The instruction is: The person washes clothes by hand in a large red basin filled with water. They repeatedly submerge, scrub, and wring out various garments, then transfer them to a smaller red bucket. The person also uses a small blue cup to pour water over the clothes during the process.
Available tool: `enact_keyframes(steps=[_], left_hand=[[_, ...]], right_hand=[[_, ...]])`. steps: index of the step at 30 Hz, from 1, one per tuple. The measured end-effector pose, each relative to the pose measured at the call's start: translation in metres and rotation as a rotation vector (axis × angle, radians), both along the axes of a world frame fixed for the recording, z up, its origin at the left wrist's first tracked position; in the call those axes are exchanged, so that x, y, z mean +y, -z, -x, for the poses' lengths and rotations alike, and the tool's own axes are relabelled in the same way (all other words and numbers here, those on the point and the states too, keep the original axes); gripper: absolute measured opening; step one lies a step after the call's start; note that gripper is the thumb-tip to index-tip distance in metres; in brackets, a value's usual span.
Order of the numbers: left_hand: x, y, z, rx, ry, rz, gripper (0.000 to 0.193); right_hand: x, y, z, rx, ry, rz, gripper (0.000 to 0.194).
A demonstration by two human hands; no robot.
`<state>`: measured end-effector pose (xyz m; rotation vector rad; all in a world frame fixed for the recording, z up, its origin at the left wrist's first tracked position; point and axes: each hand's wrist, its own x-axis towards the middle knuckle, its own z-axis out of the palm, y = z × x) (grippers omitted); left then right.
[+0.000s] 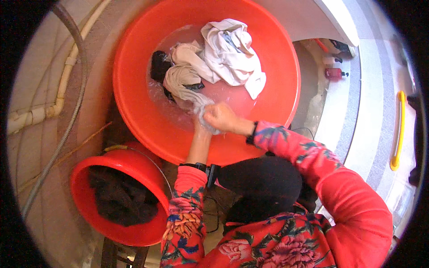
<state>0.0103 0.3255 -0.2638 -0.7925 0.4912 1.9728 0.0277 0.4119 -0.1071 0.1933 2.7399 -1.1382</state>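
Note:
Over the near side of a large red plastic basin [274, 100], my right hand [221, 117] is clenched on the wet end of a beige cloth [182, 80]. My left hand [200, 125] is right beneath it, touching the same bunched cloth; its fingers are hidden by the fabric and my right hand. From my hands the cloth runs back in twisted folds into shallow water [167, 114]. A white cloth [231, 53] lies heaped farther back, reaching up the basin's sloping wall. Dark fabric [160, 65] shows at the left of the beige folds.
A red bucket [80, 197] with dark fabric [124, 197] inside tilts at the lower left. A ribbed hose [72, 124] and pale pipes [63, 80] run along the left wall. Right of the basin are a pump bottle [335, 73], striped floor tiles [372, 100] and a yellow handle [399, 134].

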Motion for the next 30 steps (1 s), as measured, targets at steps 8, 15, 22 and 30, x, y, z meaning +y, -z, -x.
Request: enact_keyframes(steps=[8, 15, 22, 30], left_hand=[[0.003, -0.09, 0.015, 0.114, 0.098, 0.339, 0.045], [0.0, -0.067, 0.016, -0.176, 0.478, 0.437, 0.064], [-0.006, -0.015, 0.01, -0.029, 0.083, 0.147, 0.049], [0.016, -0.041, -0.003, 0.009, 0.173, 0.021, 0.033]], right_hand=[[0.112, 0.078, -0.052, -0.354, 0.681, -0.307, 0.044], [0.077, 0.101, -0.055, -0.799, 0.664, 0.298, 0.037], [-0.003, -0.001, -0.014, -0.171, 0.177, 0.386, 0.032], [0.051, 0.036, 0.001, -0.113, 0.089, -0.497, 0.035]])
